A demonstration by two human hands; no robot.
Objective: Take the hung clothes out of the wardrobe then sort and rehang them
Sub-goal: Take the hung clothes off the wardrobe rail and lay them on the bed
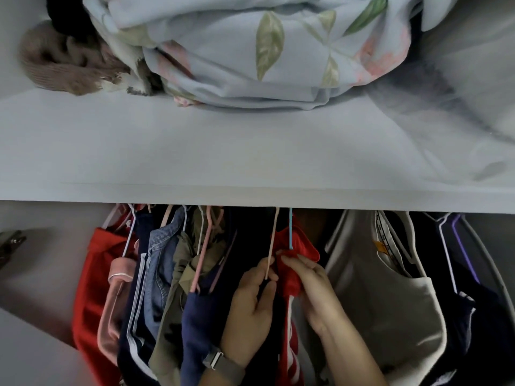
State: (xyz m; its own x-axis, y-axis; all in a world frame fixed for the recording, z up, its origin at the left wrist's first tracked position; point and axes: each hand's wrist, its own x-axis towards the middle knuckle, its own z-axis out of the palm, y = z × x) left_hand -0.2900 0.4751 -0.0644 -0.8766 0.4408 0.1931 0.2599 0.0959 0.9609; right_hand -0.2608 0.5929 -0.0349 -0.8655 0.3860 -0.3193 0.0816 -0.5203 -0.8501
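Both forearms are cut off below. A pale hanger (269, 246) is pinched by the left hand (255, 305); the red garment (289, 277) is gripped by the right hand (313, 288). Hanger hooks are hidden behind the shelf (195, 151), where folded floral bedding (250, 51) is kept.

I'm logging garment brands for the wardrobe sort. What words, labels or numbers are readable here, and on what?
None can be read.
White neck tape on the grey garment: dark printed marks, too blurred.
Orange tag beside it: too small to read.
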